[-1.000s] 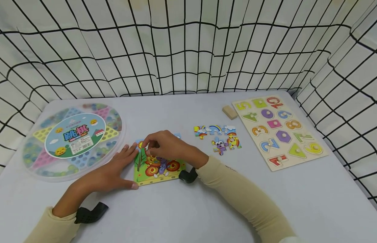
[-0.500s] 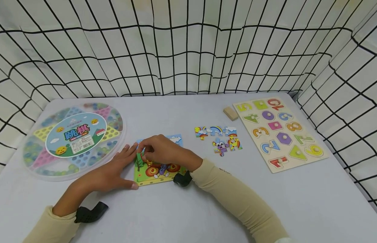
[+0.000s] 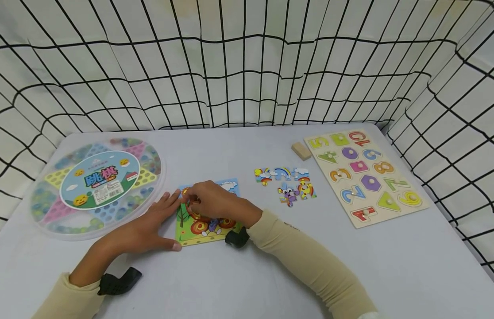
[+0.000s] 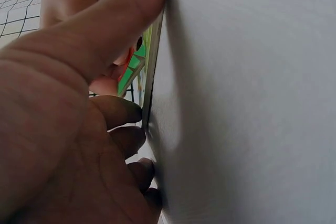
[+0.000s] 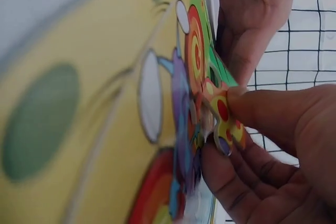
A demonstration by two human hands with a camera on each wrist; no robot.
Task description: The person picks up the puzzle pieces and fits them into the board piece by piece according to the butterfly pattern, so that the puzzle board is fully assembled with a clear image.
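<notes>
A jigsaw board [image 3: 188, 234] with a bright cartoon picture lies on the white table in the head view. Over its upper left part, my right hand [image 3: 217, 200] pinches a puzzle piece [image 5: 221, 109] between thumb and fingers. The right wrist view shows that piece as orange and yellow with red spots, with green beside it; it stands tilted against the board. My left hand [image 3: 145, 228] lies along the board's left side, fingers stretched out, with thumb and fingertips at the edge. From above, the right hand hides the pinched piece and part of the picture.
Right of the board lie several loose puzzle pieces [image 3: 288, 194]. Beyond them are a small wooden block [image 3: 301, 151] and a wooden number board [image 3: 364, 181]. A round Chinese checkers box [image 3: 99, 181] sits at left. Black netting [image 3: 243, 77] surrounds the table.
My right hand has shifted slightly left and toward me, and the green piece that stood raised at its fingertips is now lower against the board. The left hand keeps its place.
</notes>
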